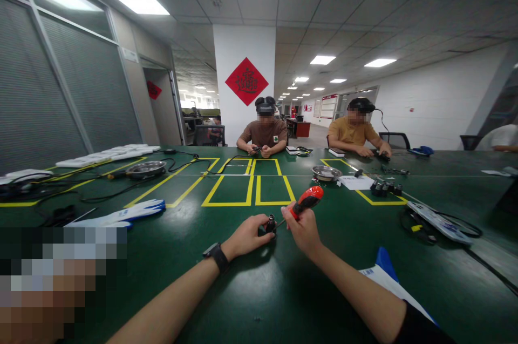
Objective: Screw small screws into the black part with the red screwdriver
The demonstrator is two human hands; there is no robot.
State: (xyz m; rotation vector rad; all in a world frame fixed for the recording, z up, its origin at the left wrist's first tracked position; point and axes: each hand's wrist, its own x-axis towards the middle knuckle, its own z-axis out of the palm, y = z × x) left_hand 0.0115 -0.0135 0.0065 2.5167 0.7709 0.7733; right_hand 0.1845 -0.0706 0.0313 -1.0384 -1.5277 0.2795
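Observation:
My left hand [247, 236] is closed around a small black part [270, 223] that it steadies on the green table [259, 290]. My right hand [302, 229] grips a screwdriver [306, 201] with a red and black handle. The shaft points down and left into the black part. Both hands meet near the middle of the table, just in front of the yellow tape rectangles [249, 190]. A dark watch sits on my left wrist.
A white and blue glove [121, 215] lies to the left. Metal bowls [145, 169] [326, 173], cables, black parts [386, 188], a power strip [435, 221] and a paper [394, 287] lie around. Two people sit across the table, working.

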